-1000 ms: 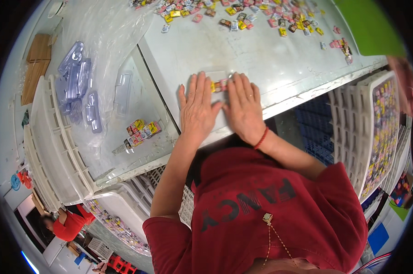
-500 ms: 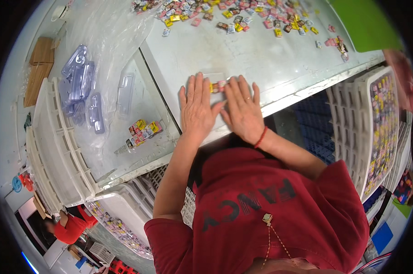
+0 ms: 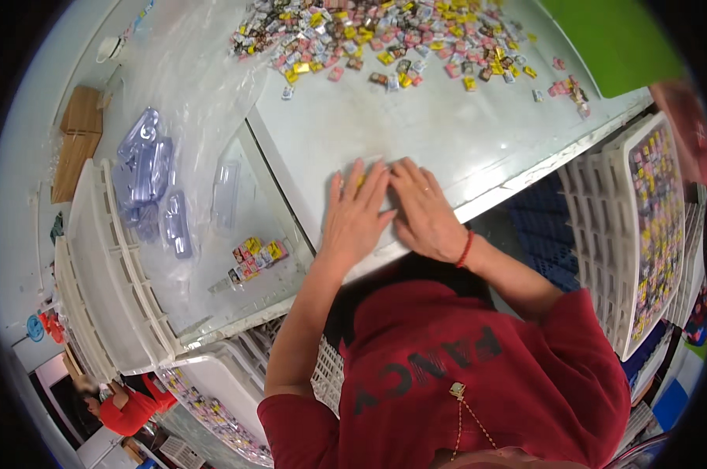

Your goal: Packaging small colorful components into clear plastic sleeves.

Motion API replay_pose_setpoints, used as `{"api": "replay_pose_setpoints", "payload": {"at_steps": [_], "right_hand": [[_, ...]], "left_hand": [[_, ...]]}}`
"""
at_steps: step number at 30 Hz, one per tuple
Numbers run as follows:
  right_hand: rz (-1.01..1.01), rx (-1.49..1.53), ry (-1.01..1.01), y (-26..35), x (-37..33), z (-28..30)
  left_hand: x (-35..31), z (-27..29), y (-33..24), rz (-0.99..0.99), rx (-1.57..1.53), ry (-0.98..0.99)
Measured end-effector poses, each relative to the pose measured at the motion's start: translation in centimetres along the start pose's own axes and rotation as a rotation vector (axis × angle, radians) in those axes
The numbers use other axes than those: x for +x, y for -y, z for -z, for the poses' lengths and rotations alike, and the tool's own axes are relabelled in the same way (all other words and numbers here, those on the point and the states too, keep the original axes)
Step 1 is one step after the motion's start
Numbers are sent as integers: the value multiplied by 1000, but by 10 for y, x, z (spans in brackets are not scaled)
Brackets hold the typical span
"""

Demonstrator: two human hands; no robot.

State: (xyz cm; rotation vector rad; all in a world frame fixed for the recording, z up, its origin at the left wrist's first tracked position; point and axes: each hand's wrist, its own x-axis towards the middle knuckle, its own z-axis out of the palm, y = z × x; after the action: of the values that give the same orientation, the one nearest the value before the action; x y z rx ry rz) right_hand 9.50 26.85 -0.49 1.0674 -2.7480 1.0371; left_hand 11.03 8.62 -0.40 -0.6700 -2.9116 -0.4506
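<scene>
Both palms face down near the front edge of the worktable. My left hand (image 3: 356,215) has its fingers stretched out and slightly apart, lying over a yellow wrapped piece (image 3: 361,180) that peeks out between them. My right hand (image 3: 429,209) lies flat beside it, fingers extended, its tips close to the left fingertips. A clear plastic case under the fingers is mostly covered. To the left, a small cluster of colourful wrapped pieces (image 3: 252,258) sits on the table, with an empty clear case (image 3: 226,194) lying above it.
A large heap of small wrapped pieces (image 3: 400,39) spreads across the far table. Stacked clear cases (image 3: 146,168) lie on plastic film at left. White crates (image 3: 107,266) stand left; a filled white tray (image 3: 654,227) stands right. A person in red (image 3: 130,410) is at lower left.
My hands have closed in over the clear case, hiding most of it and the pieces between them. The whole view has shifted, so the table appears lower.
</scene>
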Motion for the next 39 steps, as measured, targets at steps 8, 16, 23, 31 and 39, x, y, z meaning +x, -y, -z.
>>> {"api": "replay_pose_setpoints", "payload": {"at_steps": [8, 16, 23, 31, 39], "right_hand": [[113, 151, -197, -37, 22, 32], [-62, -168, -396, -118, 93, 53], [79, -288, -421, -134, 113, 35], [116, -211, -294, -149, 114, 50], [144, -162, -284, -148, 111, 52]], "left_hand": [[3, 0, -5, 24, -91, 35], [73, 8, 24, 127, -342, -226], [161, -27, 88, -211, 12, -254], [139, -22, 66, 76, -164, -194], [131, -15, 73, -29, -209, -244]]}}
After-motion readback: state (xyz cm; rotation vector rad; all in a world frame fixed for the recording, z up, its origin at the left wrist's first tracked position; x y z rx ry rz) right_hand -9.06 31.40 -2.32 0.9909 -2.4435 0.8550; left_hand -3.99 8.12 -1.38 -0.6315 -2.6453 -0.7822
